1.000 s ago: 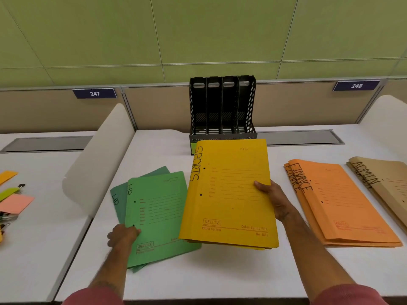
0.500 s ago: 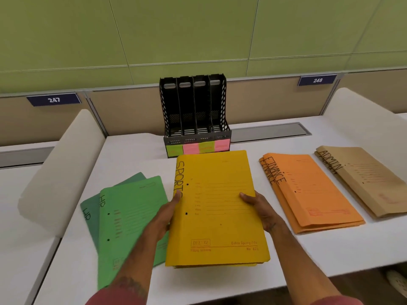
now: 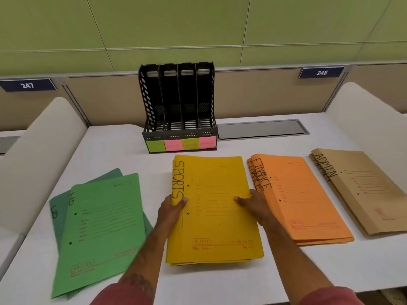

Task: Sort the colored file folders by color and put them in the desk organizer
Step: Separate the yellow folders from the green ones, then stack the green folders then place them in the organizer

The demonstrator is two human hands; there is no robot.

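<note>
Both hands grasp the yellow folders point(image 3: 214, 208) by the side edges: the left hand point(image 3: 170, 213) at the spine, the right hand point(image 3: 253, 206) opposite. The stack lies on the white surface point(image 3: 123, 150), in front of the black organizer point(image 3: 179, 106).

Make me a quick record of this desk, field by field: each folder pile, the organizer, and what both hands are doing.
Back of desk: black organizer, four upright slots, no folders inside
Organizer front: sticky notes, green, pink, green, pink
Far left: green folders, marked HR, fanned apart
Centre: yellow folders, marked SPORTS
Right of centre: orange folders, marked FINANCE
Far right: brown folders, marked ADMIN
Left hand: grips the yellow pile's left edge
Right hand: grips its right edge
</note>
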